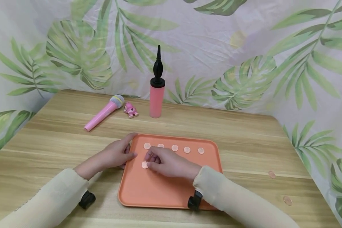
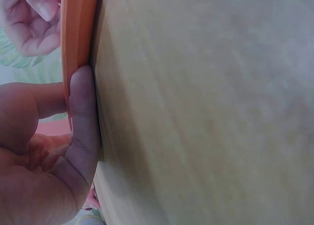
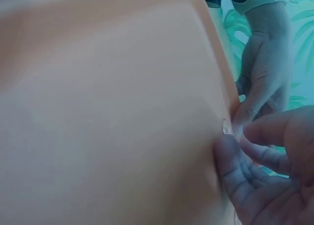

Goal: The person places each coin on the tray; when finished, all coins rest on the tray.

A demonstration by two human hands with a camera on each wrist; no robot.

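Right hand [image 1: 166,163] pinches a flat coin [image 1: 144,165] on the tray [image 1: 171,190], whose left edge the left hand [image 1: 117,155] grips.

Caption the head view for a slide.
Right hand touches a coin on the orange tray; left hand holds its edge.

I see a matt, smooth orange plastic tray [image 1: 171,190] on a wood-grain table [image 1: 245,133]. Beyond the tray, the pump [image 1: 156,101] looks glossy plastic.
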